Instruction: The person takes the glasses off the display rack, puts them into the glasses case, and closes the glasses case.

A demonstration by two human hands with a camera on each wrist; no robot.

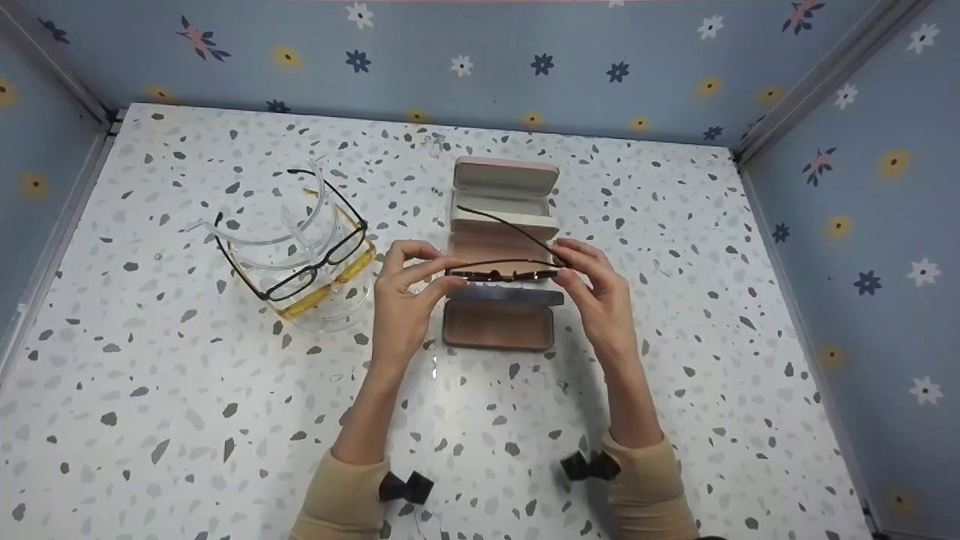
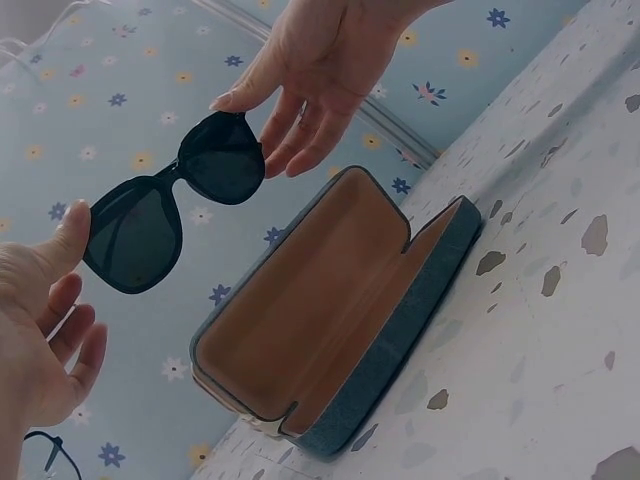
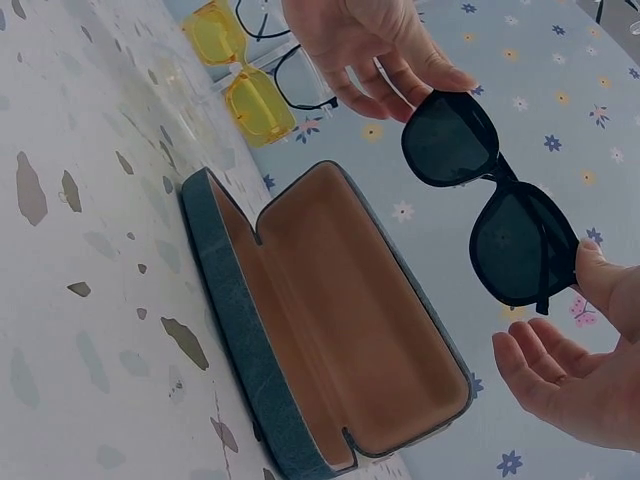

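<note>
Both hands hold a pair of dark sunglasses [image 1: 496, 276] above an open blue eyeglass case [image 1: 499, 328] lined in brown. My left hand [image 1: 405, 300] pinches one end of the frame between thumb and fingers. At the opposite end, my right hand [image 1: 601, 296] grips near the hinge. One temple lies folded across behind the lenses, while the other angles away toward the back. In the left wrist view the dark lenses [image 2: 135, 235] face the camera, beside the raised lid of the case [image 2: 300, 300]. The right wrist view shows a temple [image 3: 543, 260] crossing one lens.
Behind the blue case, another open case [image 1: 506, 178], pink outside and pale inside, stands in line with it. To the left lie black-framed eyeglasses [image 1: 291, 283], yellow-tinted glasses [image 1: 304, 303] and clear glasses [image 1: 321, 199], overlapping one another. Flowered panels [image 1: 495, 90] border the speckled table [image 1: 225, 450].
</note>
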